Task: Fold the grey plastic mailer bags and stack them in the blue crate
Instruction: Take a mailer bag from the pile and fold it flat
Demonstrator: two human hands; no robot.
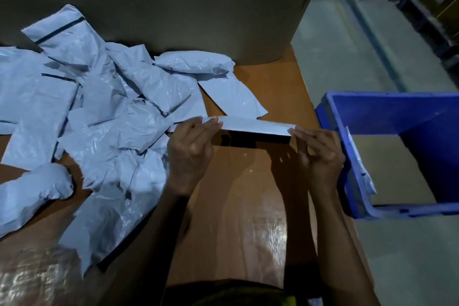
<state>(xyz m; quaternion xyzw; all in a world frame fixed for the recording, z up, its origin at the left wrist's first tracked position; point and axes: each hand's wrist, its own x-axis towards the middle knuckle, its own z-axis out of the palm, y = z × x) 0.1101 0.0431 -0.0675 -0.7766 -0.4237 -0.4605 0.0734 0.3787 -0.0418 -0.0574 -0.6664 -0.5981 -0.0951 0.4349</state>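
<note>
Both hands, left (190, 146) and right (319, 150), pinch the folded mailer bag's (255, 126) ends, frame centre. Thin, floppy, probably slippery. Best held by its ends.

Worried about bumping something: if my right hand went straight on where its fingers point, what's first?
Likely the cardboard wall behind the table, though the right hand might brush the corner of a loose mailer first; depth is unclear.

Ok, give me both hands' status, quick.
Left hand: pinching the left end of the folded grey mailer.
Right hand: pinching its right end.
</note>
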